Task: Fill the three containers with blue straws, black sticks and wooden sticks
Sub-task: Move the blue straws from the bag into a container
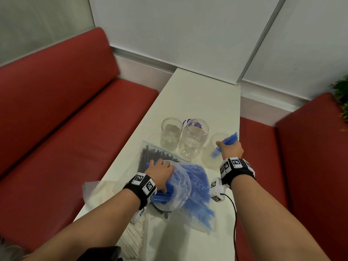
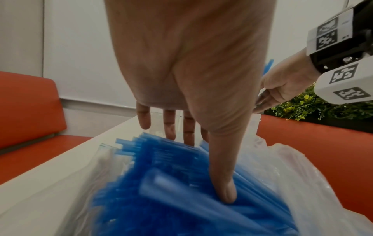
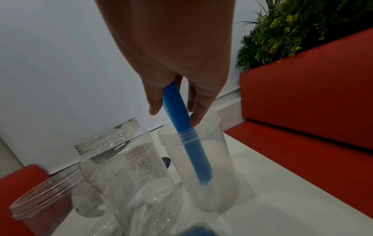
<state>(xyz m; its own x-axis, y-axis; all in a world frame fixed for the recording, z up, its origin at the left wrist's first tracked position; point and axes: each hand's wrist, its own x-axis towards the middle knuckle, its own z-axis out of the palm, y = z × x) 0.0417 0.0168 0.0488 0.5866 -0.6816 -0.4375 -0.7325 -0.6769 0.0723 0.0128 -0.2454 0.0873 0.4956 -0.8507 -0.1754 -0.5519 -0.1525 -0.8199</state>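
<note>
Three containers stand mid-table: a small glass jar (image 1: 171,135), a taller clear plastic jar (image 1: 194,140) and a frosted cup (image 1: 213,155). My right hand (image 1: 226,146) grips a bundle of blue straws (image 3: 189,148), whose lower ends are inside the frosted cup (image 3: 218,183). My left hand (image 1: 161,171) lies with straight fingers on the clear bag of blue straws (image 1: 188,183), the thumb (image 2: 224,183) pressing into the straws (image 2: 171,191). Black sticks (image 1: 152,157) lie in a zip bag just behind that hand. Pale sticks (image 1: 131,234) in a bag lie at the table's near left edge.
The narrow white table (image 1: 197,95) runs to the wall, with red benches on the left (image 1: 66,119) and right (image 1: 301,157). A green plant (image 1: 340,95) stands behind the right bench. A blue-and-white lid (image 1: 188,122) lies behind the jars. A black cable (image 1: 234,213) hangs from my right wrist.
</note>
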